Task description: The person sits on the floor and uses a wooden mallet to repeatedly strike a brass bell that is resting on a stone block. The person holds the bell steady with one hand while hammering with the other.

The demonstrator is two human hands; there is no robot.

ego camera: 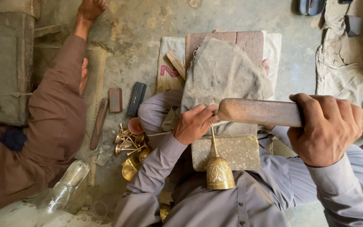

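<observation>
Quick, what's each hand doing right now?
Left hand: closed, pinching the brass goblet by its stem.
Right hand: closed around the wooden tool.

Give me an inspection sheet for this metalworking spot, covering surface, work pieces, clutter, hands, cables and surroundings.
Surface: a stone block on the person's lap, with a grey cloth draped over a brick-coloured slab beyond it.
Job's things: an engraved brass goblet lying bowl toward the person, its stem under the left hand; a wooden mallet.
Clutter: a pile of brass goblet parts on the floor, a dark sharpening block, a small wooden block, a clear plastic bottle.
Grippers: left hand pinches the stem; right hand grips the mallet.
Cables: nothing seen.
Surroundings: stained concrete floor; a co-worker's brown sleeve at the left.
</observation>
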